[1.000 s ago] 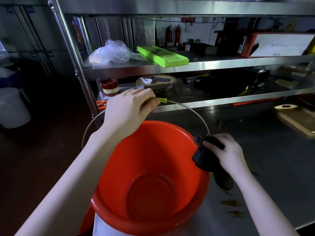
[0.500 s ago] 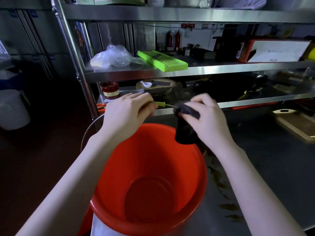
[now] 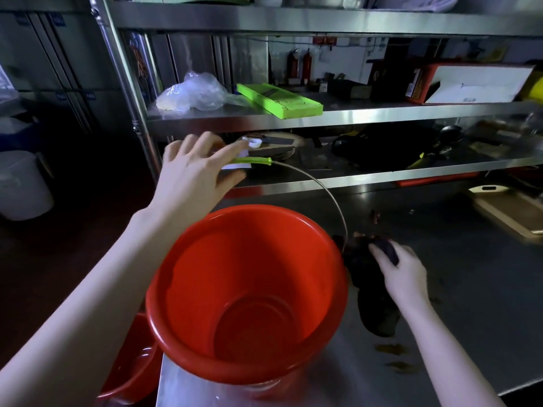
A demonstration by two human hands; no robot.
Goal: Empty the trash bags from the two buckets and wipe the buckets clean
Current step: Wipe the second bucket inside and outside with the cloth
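An empty red bucket (image 3: 246, 292) stands on the steel table (image 3: 470, 304), its wire handle with a green grip (image 3: 254, 160) raised. My left hand (image 3: 197, 174) spreads its fingers at the green grip, touching it from above without curling round it. My right hand (image 3: 402, 274) grips a dark cloth (image 3: 370, 277) pressed against the bucket's right outer side near the handle's pivot. A second red bucket (image 3: 129, 374) shows at the lower left, below the table edge, mostly hidden.
Steel shelves (image 3: 323, 116) rise behind the table, holding a clear plastic bag (image 3: 194, 92), a green box (image 3: 279, 99) and dark utensils. A cutting board (image 3: 505, 210) lies far right. Brown stains (image 3: 393, 351) mark the table. A white bin (image 3: 20, 183) stands on the floor at left.
My right hand has dropped with the cloth from the handle's top to the bucket's right side. My left hand has let go of the green grip and spread its fingers.
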